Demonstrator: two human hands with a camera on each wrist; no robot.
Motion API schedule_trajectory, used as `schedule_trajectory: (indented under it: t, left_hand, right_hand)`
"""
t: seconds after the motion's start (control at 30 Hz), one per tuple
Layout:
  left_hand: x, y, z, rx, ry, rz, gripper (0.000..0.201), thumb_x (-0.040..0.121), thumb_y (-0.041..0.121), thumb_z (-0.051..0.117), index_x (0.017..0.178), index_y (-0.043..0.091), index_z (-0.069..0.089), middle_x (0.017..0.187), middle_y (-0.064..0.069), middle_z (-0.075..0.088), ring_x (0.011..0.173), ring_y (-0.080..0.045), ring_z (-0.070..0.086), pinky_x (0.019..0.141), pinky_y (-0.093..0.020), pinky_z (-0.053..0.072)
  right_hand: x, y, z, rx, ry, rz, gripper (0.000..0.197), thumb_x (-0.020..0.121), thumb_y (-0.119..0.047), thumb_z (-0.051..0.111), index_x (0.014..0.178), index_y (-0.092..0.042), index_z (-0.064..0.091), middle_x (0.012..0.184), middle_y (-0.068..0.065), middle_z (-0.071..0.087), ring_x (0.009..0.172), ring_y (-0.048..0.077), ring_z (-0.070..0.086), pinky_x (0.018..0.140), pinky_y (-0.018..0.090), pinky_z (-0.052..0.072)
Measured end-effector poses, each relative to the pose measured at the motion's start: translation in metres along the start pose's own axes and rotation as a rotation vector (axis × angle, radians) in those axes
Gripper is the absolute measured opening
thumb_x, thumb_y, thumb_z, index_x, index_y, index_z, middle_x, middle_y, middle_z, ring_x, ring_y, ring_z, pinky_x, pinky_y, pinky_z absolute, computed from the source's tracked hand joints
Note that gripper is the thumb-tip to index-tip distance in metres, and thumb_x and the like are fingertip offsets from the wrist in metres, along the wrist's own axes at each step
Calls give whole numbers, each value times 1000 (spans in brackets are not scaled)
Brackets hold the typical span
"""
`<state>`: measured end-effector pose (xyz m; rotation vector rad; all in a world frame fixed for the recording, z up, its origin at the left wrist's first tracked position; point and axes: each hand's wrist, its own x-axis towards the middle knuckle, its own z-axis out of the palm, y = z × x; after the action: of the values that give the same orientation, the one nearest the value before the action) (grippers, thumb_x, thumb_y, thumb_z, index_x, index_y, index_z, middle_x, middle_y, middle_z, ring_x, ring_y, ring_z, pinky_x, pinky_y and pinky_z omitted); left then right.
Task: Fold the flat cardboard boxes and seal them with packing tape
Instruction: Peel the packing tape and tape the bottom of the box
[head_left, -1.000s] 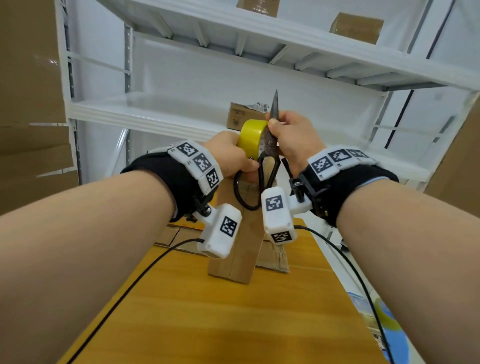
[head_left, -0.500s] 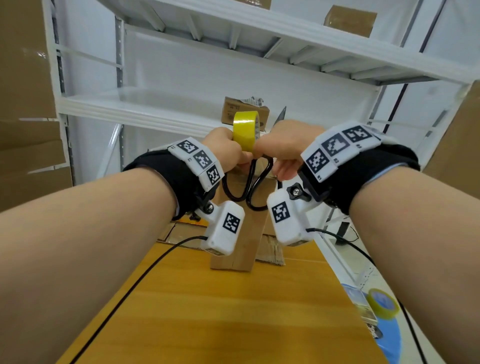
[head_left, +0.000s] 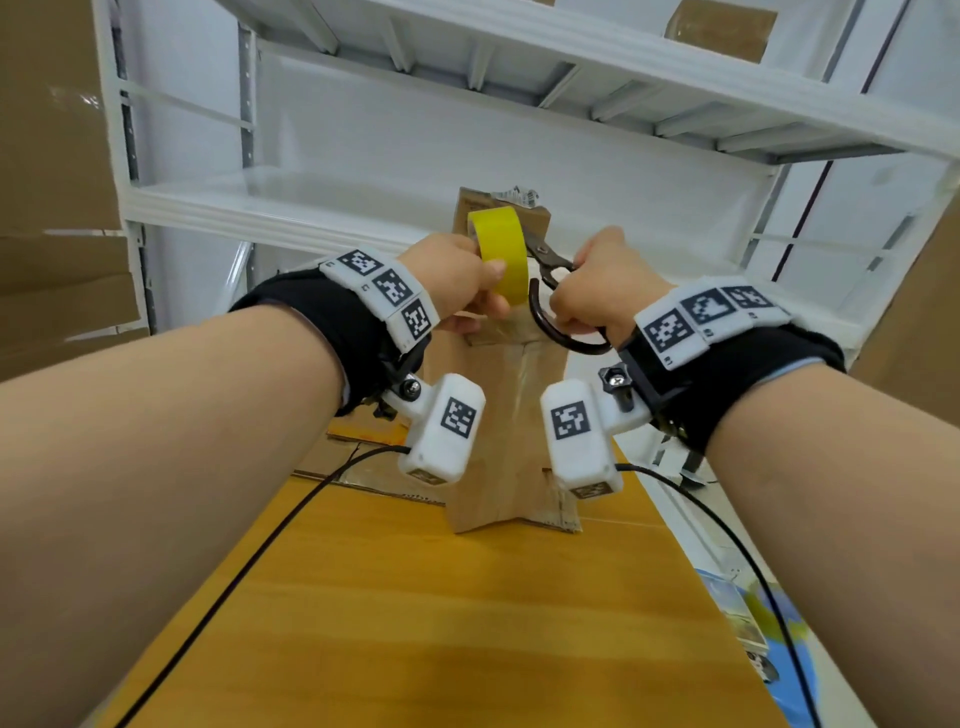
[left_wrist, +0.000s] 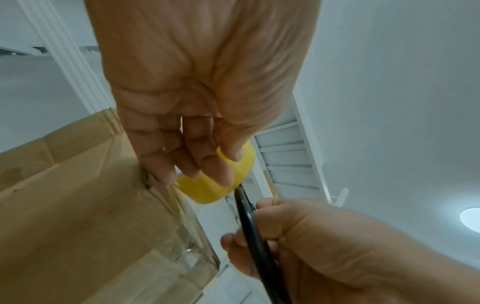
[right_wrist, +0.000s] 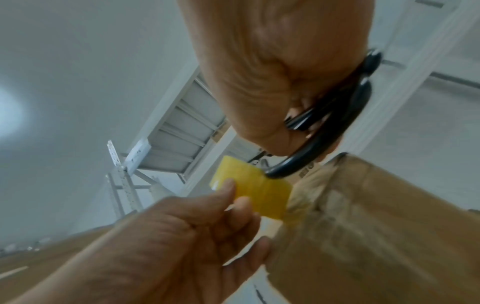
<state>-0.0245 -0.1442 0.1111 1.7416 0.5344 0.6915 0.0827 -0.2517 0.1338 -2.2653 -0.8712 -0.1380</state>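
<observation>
Yellow tape stands out first: the roll of packing tape (head_left: 501, 254) is held up on edge in the person's left hand (head_left: 457, 280), thumb pressed on its outer face and the other fingers curled through and around it, as the left wrist view shows with fingertips (left_wrist: 223, 174) wrapped over the roll's rim. Just to the right of it, the right hand (head_left: 597, 291) is closed around the black looped handles of a pair of scissors (head_left: 561, 296), fingers curled through the loops; the blades point toward the roll and meet it at its right edge, though whether they are parted or closed I cannot tell, since the tape hides the tips. Both hands are raised together above a brown cardboard box (head_left: 511, 431) that stands on the wooden table (head_left: 467, 623), a strip of clear tape running down the middle seam of the side facing the person. The lowest fingers of the left hand touch the box's top edge. More flattened cardboard (head_left: 363, 467) lies on the table behind the box, to its left. White metal shelving (head_left: 363, 208) rises behind, with a small carton (head_left: 530, 208) on the shelf directly beyond the roll. Black cables (head_left: 249, 571) trail from the wrist cameras across the tabletop.
</observation>
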Motion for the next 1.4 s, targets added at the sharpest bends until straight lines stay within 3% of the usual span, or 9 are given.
schedule_trajectory:
  t: [0.13,0.4,0.57,0.73,0.87,0.97,1.13,1.23,1.4]
  left_hand:
    - [11,-5,-2,7,14,25,11,97,26,56,97,15,57,71,1,51,68,-14,52,78,-35,57]
    - [23,-25,-7,144,-12,104,37,67,8,82,101,19,73,90,4,75,87,-14,71,85,-32,56]
    - [32,-36,-5,146,36,184,30,73,10,81,100,21,75,89,6,75,86,-10,70,85,-28,54]
    - [37,-49,9,60,53,290,27,75,5,78,91,26,71,87,9,73,78,0,69,71,-13,53]
    - [42,-45,19,143,2,302,23,69,16,83,87,27,74,90,3,75,88,-14,71,87,-37,56]
    - [45,-39,21,284,-25,290,35,55,44,83,87,34,75,86,9,75,86,-14,72,86,-40,56]
    - [42,-26,15,713,98,327,40,66,63,74,98,40,71,92,13,71,88,-13,65,81,-36,54]
    - [36,-28,13,751,119,346,36,76,58,69,106,38,67,105,10,69,98,-16,63,87,-35,50]
    - [32,-22,10,777,99,326,34,88,50,59,118,33,61,113,8,66,104,-20,59,83,-28,43]
  right_hand:
    - [7,15,14,177,51,-70,47,79,2,65,110,-19,37,98,11,59,79,23,61,77,48,59]
    - [25,18,35,166,-147,-89,72,77,-23,83,127,-28,32,108,16,65,81,26,63,76,42,57]
    - [31,22,40,236,-297,20,81,66,-37,90,125,-37,34,105,12,67,92,31,71,83,53,59]
    - [40,33,39,138,-325,1,93,48,-55,86,123,-40,35,105,10,66,85,28,71,78,49,61]
    - [45,51,34,124,-373,16,105,34,-60,83,124,-39,32,106,14,66,79,30,68,77,50,59]
    - [46,59,30,111,-392,40,115,32,-60,86,131,-35,33,111,13,65,94,35,70,84,56,58]
    - [36,59,24,298,-415,81,67,64,-41,88,119,-17,58,101,16,72,87,32,71,87,49,58]
    - [31,70,21,481,-356,136,50,85,-23,78,126,-20,52,87,10,66,57,15,56,57,31,54]
    - [23,95,-13,343,-419,65,51,72,-46,82,113,-29,56,90,8,54,56,13,40,52,28,35]
